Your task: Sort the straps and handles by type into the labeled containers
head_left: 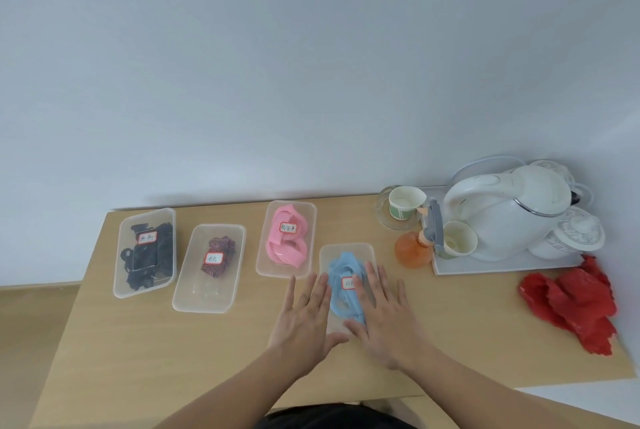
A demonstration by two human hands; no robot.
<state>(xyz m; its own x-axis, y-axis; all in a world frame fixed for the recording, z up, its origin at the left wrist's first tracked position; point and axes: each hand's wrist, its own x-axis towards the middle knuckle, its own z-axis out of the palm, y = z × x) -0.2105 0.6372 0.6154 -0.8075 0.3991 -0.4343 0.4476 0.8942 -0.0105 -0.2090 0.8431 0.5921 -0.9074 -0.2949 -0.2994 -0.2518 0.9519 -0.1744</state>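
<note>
Left hand (304, 312) and right hand (384, 319), fingers spread flat, are resting on the clear rectangular plastic container (347, 247) on the wooden table (138, 342); light-blue fabric straps (341, 271) are lying inside it.

A light wood-grain tabletop (138, 342) fills the lower part of the view. Its far edge meets a plain, pale grey-blue wall (277, 65) under soft, even light, with a faint shadow along that edge. Left of the tabletop lies a tan, wood-toned floor (31, 342). Beyond the tabletop's near right corner, a paler grey surface (588, 404) shows.
</note>
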